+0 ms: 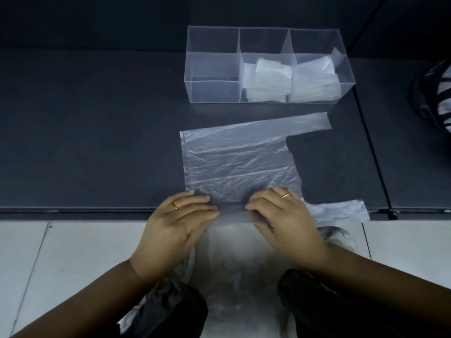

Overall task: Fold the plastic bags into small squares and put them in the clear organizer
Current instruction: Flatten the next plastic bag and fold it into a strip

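The scene is dimly lit and carries a cold, bluish cast. The dark mat (97,130) is rendered nearly black, with little texture resolved, while the pale floor tiles (73,252) are brighter yet grey. Soft highlights are picked up on the creases of the plastic bag (239,157) and on the walls of the clear organizer (212,91). Shadows are faint and diffuse; no hard glare is seen. Straight seams are bowed toward the frame edges by the wide-angle lens. The loose plastic between the forearms is smeared and soft.
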Demonstrator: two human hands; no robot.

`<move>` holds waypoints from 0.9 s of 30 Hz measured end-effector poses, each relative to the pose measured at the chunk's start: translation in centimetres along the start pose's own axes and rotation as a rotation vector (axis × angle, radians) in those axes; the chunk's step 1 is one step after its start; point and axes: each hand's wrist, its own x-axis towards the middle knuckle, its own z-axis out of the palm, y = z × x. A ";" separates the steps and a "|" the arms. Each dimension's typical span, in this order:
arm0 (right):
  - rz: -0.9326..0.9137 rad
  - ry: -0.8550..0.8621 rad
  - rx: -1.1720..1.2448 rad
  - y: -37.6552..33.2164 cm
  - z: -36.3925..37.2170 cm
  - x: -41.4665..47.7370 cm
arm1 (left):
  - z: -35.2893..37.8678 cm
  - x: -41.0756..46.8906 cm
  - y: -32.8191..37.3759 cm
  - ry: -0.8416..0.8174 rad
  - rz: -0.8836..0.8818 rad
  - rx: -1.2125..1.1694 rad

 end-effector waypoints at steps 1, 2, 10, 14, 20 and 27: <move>0.030 0.022 0.008 0.5 -0.6 -0.2 | -0.7 0.4 0.0 0.008 -0.081 -0.050; 0.073 0.033 0.014 1.0 -1.4 -0.4 | -1.5 0.8 -0.1 0.006 -0.174 -0.107; 0.346 -0.178 0.320 5.1 -10.4 -2.4 | -8.1 3.0 -1.8 -0.275 -0.687 -0.545; 0.321 -0.226 0.426 6.8 -12.6 -2.1 | -9.2 5.0 -3.5 -0.244 -0.779 -0.607; 0.645 0.033 0.591 10.8 -10.0 0.0 | -7.0 7.5 -6.3 -0.167 -0.897 -0.595; 0.873 0.161 0.425 13.6 -5.2 3.5 | -2.3 8.3 -9.6 -0.031 -0.939 -0.277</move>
